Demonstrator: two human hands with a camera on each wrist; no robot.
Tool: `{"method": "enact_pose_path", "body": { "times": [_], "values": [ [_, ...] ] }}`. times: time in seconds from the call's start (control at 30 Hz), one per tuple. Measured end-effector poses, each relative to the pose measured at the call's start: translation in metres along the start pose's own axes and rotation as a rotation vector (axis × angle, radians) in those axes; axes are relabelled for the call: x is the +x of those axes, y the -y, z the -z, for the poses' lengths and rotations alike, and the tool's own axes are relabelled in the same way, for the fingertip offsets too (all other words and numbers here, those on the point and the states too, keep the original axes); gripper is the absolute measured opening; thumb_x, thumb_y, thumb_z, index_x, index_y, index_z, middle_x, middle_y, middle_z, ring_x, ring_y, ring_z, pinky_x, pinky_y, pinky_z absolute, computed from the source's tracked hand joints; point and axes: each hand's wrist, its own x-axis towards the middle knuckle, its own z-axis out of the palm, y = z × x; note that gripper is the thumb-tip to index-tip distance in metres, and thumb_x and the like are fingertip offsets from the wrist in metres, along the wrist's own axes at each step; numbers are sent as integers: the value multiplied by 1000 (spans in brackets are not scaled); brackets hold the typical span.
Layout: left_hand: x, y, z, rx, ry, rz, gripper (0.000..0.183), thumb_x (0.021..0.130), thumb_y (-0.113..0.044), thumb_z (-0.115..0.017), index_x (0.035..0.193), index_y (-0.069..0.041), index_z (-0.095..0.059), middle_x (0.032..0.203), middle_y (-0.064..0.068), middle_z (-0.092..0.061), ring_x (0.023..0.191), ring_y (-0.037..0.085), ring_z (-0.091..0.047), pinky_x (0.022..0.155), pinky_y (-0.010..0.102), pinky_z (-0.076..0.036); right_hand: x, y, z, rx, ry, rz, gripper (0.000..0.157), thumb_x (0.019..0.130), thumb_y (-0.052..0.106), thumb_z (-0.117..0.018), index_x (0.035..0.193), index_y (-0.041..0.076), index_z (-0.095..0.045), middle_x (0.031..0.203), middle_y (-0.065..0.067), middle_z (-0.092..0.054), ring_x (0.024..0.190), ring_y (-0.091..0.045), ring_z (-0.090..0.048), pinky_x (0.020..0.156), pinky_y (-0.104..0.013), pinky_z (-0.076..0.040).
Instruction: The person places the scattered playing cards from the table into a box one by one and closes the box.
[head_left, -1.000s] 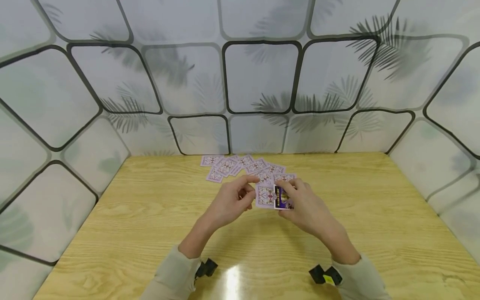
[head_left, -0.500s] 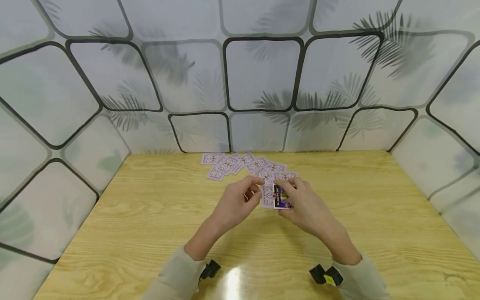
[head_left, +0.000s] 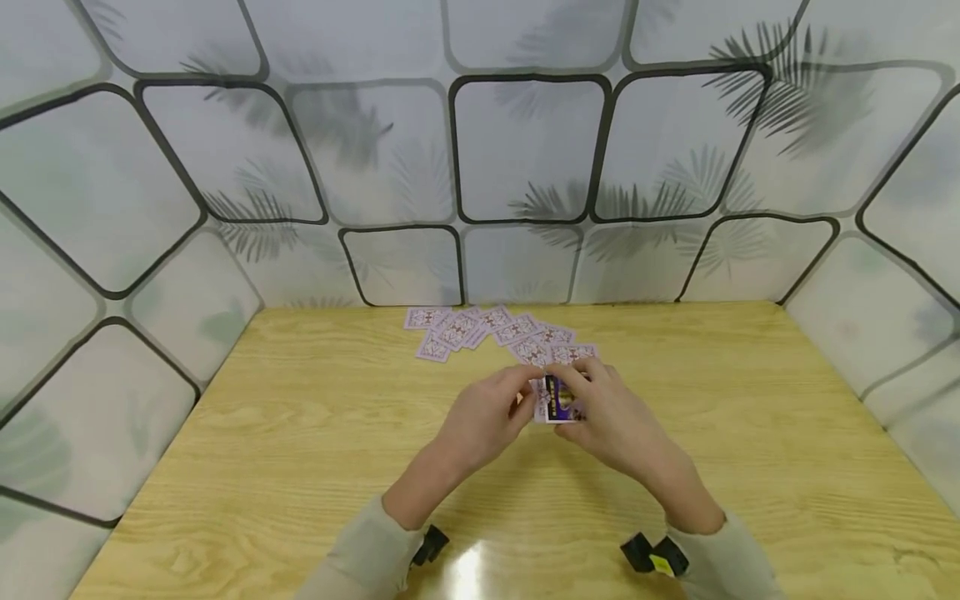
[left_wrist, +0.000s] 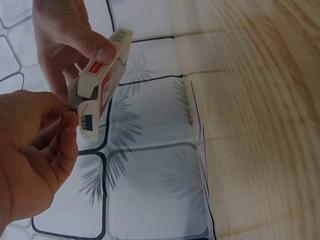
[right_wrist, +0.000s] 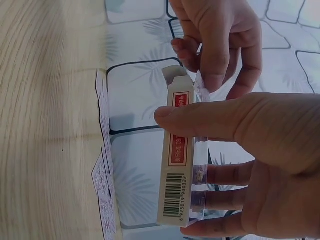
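Observation:
My right hand (head_left: 618, 417) grips a small card box (head_left: 561, 400), its thumb along the narrow side with the barcode in the right wrist view. The box is white-edged with a purple and black face, and is held up over the table. At its left end an end flap (left_wrist: 89, 122) hangs open. A playing card (head_left: 540, 402) with a lilac patterned back sticks out of that end by a narrow strip. My left hand (head_left: 483, 421) pinches this card's outer edge between thumb and fingers, fingertips right at the box's mouth. The rest of the card is hidden in the box.
Several playing cards (head_left: 457, 331) lie face down, overlapping in a curved line along the back of the wooden table (head_left: 300, 458). A patterned cloth wall (head_left: 525, 150) stands behind and at both sides.
My left hand has moved right toward the box, and the card has slid in, so less of it shows. My right hand has held the box nearly still.

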Motion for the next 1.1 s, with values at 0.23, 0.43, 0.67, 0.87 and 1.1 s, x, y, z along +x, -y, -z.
{"method": "enact_pose_path", "body": {
  "times": [0.23,0.43,0.67,0.87,1.1],
  "values": [
    [-1,-2,-4,69,-23,-70,38,91,-5,-69,127,-8,-60,92,4,-69,72,10,-65,57,16,-49,-1,4,1,8,-8,16,68,74,13,-88,135,12,-58,123,-16,-55,112,-38,-54,76,-47,-55],
    [-1,-2,-6,89,-43,-35,38,89,-5,-71,125,-9,-61,88,1,-67,68,8,-63,53,16,-46,0,6,2,-6,-21,28,69,73,13,-88,135,13,-57,121,-16,-56,110,-37,-54,76,-46,-55],
    [-3,-3,-8,83,-38,38,21,86,-7,-73,101,-11,-59,81,-3,-64,64,5,-59,50,16,-43,-2,8,0,-6,-20,34,68,73,13,-88,134,13,-60,115,-14,-56,101,-29,-54,74,-41,-53],
    [-5,-5,-8,73,-21,42,16,85,-6,-71,86,-12,-56,76,-3,-61,62,6,-56,50,14,-40,-3,7,-2,2,-14,16,68,73,14,-88,135,10,-59,117,-15,-56,101,-30,-55,73,-40,-54],
    [-3,-3,-3,26,13,-15,10,90,-6,-67,95,-11,-60,85,-1,-66,65,6,-57,54,10,-41,0,-2,5,18,-10,-5,69,75,13,-86,137,7,-57,120,-20,-55,101,-33,-57,77,-45,-55]
  ]
}}
